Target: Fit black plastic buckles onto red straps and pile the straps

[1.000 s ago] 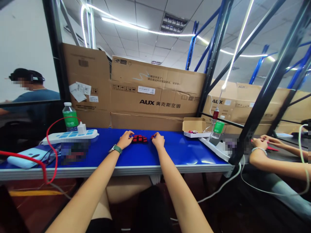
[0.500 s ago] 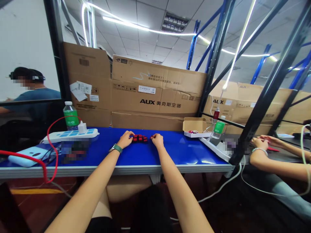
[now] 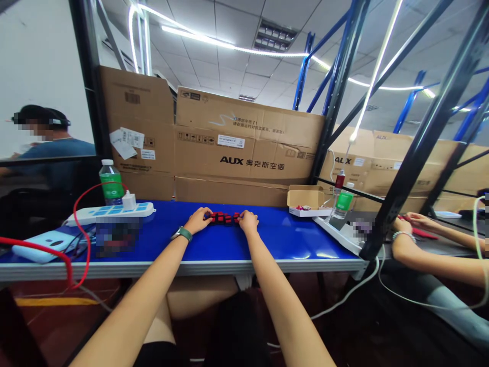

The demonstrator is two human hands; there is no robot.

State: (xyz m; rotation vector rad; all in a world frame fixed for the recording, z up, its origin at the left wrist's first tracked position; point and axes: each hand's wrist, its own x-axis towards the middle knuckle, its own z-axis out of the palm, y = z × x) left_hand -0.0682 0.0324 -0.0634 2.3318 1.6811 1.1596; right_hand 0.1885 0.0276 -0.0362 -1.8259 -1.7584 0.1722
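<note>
On the blue tabletop (image 3: 282, 239) lies a low strip of red blocks with black bands (image 3: 221, 219), its exact kind unclear. My left hand (image 3: 197, 220), with a green-banded watch at the wrist, pinches the strip's left end. At the other side my right hand (image 3: 249, 222) has its fingers closed on a short red-and-black piece (image 3: 236, 217). That piece sits close to the strip's right end; whether the two are joined I cannot tell. My fingers partly cover both outer ends.
To the left are a white power strip (image 3: 86, 216) with a charger, a phone (image 3: 44, 245), a red cable (image 3: 69, 265) and a bottle (image 3: 111, 186). An open small box (image 3: 310, 210) stands back right. Cardboard (image 3: 248, 142) walls the rear. Another person's hands (image 3: 410, 224) work at right.
A red-and-black piece now shows at my right fingertips, beside the strip. The strip looks flatter and straighter than before. My left hand has shifted only slightly.
</note>
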